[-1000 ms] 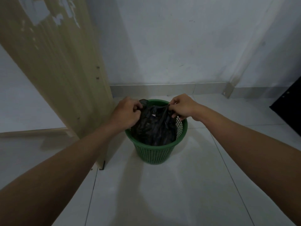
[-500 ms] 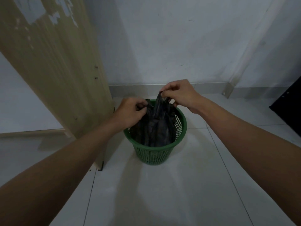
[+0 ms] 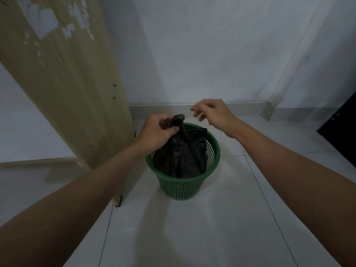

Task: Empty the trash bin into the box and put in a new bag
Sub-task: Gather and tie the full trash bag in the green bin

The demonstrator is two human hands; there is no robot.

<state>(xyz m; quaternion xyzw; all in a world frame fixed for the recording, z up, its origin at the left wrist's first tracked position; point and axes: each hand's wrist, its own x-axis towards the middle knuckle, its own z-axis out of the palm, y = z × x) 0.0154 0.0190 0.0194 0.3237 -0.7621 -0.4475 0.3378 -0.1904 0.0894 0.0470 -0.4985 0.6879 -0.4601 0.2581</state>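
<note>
A peeling wooden panel (image 3: pixel 63 89) stands at left on the tiled floor (image 3: pixel 221 228), a white wall (image 3: pixel 212 54) behind, a dark object (image 3: pixel 341 130) at the right edge.

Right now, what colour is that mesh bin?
Green, as the head view shows: the bin.

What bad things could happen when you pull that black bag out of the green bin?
1. Only the left hand holds the bag, by its bunched top; the right hand is off it. That thin neck might slip from the grip or tear.
2. No hand holds the bin, so it may lift or tip as the bag rises.
3. The wooden panel stands close on the left; the bag could bump it.
</note>
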